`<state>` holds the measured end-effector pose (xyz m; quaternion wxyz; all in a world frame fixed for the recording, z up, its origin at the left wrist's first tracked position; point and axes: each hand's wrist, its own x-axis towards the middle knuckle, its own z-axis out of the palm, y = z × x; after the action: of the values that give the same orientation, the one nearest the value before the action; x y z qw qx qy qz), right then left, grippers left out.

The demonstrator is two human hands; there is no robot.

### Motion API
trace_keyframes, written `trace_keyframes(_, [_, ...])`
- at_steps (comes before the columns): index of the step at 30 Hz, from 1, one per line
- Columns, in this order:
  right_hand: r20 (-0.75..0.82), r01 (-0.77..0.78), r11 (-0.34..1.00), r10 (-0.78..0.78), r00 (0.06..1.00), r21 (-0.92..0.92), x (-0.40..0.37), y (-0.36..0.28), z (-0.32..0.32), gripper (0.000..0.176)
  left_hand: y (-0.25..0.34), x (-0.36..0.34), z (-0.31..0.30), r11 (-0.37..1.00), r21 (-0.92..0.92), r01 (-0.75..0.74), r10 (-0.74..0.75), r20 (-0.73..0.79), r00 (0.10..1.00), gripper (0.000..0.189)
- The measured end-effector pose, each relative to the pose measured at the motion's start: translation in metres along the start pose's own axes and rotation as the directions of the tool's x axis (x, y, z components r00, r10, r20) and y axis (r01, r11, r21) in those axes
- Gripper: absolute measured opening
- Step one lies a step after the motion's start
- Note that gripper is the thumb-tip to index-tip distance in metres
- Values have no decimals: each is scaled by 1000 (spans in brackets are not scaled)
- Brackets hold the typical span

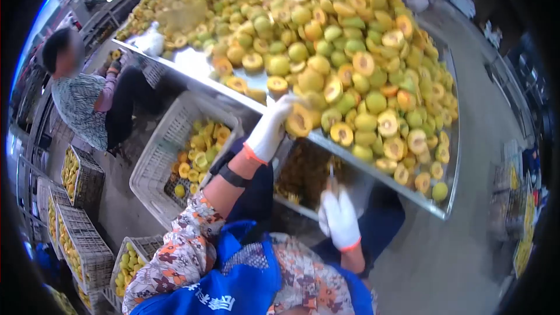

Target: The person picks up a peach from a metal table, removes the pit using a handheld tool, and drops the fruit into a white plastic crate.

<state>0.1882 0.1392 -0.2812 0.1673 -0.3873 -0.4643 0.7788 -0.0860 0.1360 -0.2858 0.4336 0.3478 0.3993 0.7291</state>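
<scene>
My left hand [271,129], in a white glove, is closed on a halved yellow fruit that looks like a peach half [299,121]. It is at the near edge of the heap, and its cut face with the brown centre is visible. Lower and to the right, my right hand [339,219], also gloved, grips a small tool with a thin metal tip and a brownish handle [333,184]. Blur hides whether that tip is a blade or a scoop. Both hands are apart, above a bin [296,205] holding brown and yellow scraps.
A metal table [408,191] carries a large heap of halved fruit [350,64]. Left of my legs stands a pale plastic crate [153,163] with fruit halves inside. Several filled crates [87,245] line the left side. A seated person [81,99] works at the far left.
</scene>
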Motion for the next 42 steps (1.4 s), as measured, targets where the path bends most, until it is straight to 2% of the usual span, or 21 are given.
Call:
trace_keyframes(1, [65,392,704,-443,894,-592,13,21,-10,15,7,-10,15,1000,-27,5,-5,-1,1000,45])
trace_keyframes(2, [20,304,718,-375,927,-626,3,34,-13,24,3,-21,22,998,-5,64,-64,-23,998,50])
trace_keyframes(4, [140,494,506,-585,799,-707,-4,-28,26,27,10,-30,35,982,-155,108,-105,30,994,40])
trace_keyframes(7, [156,523,452,-631,760,-723,-4,-33,39,28,8,-43,46,965,-188,180,-178,31,984,41])
trace_keyframes(10, [27,398,575,-546,837,-715,-6,-28,43,27,9,-51,53,982,-54,178,-176,51,983,42])
trace_keyframes(12, [151,482,428,-609,779,-765,-9,-25,41,27,7,-55,53,985,56,163,-168,93,981,43])
trace_keyframes(15, [48,327,538,-468,883,-777,-12,-25,46,25,-11,-54,41,983,84,162,-169,92,981,39])
trace_keyframes(17, [124,401,465,-519,846,-789,-11,-19,42,24,-13,-56,42,981,121,151,-159,64,985,36])
trace_keyframes(19, [206,475,382,-565,799,-793,-10,-18,40,24,-10,-56,47,804,590,-69,59,37,998,53])
trace_keyframes(20, [181,465,454,-539,823,-760,-11,-18,41,24,-7,-56,46,804,590,-68,57,37,998,53])
trace_keyframes(22, [157,451,527,-509,846,-721,-13,-19,43,24,2,-51,33,770,608,-193,-16,321,947,31])
trace_keyframes(26, [105,383,575,-456,884,-723,-21,-23,47,24,-50,-44,-20,731,642,-232,-69,407,911,38])
trace_keyframes(29, [43,286,686,-348,936,-669,-18,-25,44,27,-51,-42,-9,932,46,360,-360,245,900,44])
trace_keyframes(30, [44,284,717,-334,942,-636,-15,-24,40,29,-48,-41,0,932,51,359,-360,250,899,44])
trace_keyframes(32, [141,415,643,-433,890,-644,-8,-13,31,31,-8,-39,47,895,-128,428,-408,153,900,50])
trace_keyframes(33, [87,395,621,-465,881,-677,-6,-10,31,30,5,-43,66,976,92,197,-210,177,962,51])
trace_keyframes(36, [72,447,500,-603,794,-742,2,3,28,25,-6,-60,87,960,265,92,-100,20,995,40])
trace_keyframes(38, [316,555,88,-743,589,-827,4,8,23,22,-8,-64,88,930,368,-13,12,4,1000,37])
trace_keyframes(39, [315,555,90,-743,590,-827,3,9,22,22,-7,-60,84,893,450,13,-27,24,999,32])
trace_keyframes(41, [62,286,848,-290,955,-445,-3,10,21,16,-9,-53,81,898,430,95,-129,51,990,27])
trace_keyframes(42, [60,283,850,-287,956,-444,-7,7,21,16,-8,-52,80,897,430,99,-133,51,990,27])
